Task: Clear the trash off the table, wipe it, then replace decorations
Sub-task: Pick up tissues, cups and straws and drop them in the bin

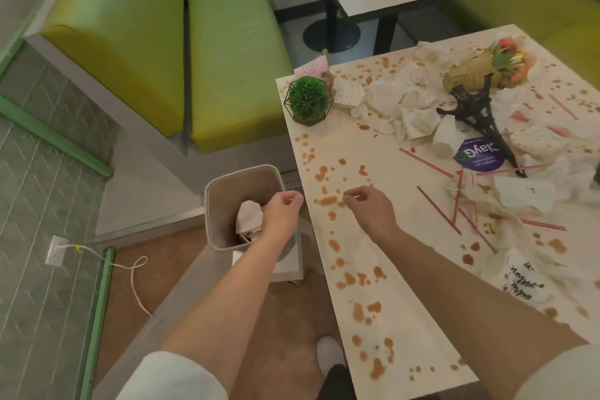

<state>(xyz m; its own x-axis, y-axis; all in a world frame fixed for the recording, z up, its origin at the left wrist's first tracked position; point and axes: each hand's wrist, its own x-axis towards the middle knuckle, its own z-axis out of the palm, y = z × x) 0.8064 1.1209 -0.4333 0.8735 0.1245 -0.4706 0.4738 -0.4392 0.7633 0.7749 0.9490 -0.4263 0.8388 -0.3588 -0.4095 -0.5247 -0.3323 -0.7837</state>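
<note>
Left hand (281,208) sits over the bin (214,201) just off the table's left edge, fingers loosely curled, nothing visibly held. Right hand (367,204) is over the table (389,318) near its left edge, fingers curled in with tips close together, above a brown spill blotch; can't tell if it pinches anything, nothing visible in it. Bin holds crumpled white paper (248,216). Brown splatter runs along the whole left side of the table. Crumpled napkins (394,107) are piled toward the far edge, red-and-white straws (438,209) scattered mid-table toward the right edge. White paper cup (446,138) lies on its side beside a purple round label (480,155), white text upside down, reads roughly "Jaye", small print unreadable. Black Eiffel tower model (480,117) lies tipped over, touching the label. Wrapped flower bouquet (480,70) lies on its side near the far edge. Green plant ball in a wire frame (307,100) stands at the far left corner, pink card (311,67) behind it, print unreadable. White paper with black script (522,279) near the right edge, illegible.
</note>
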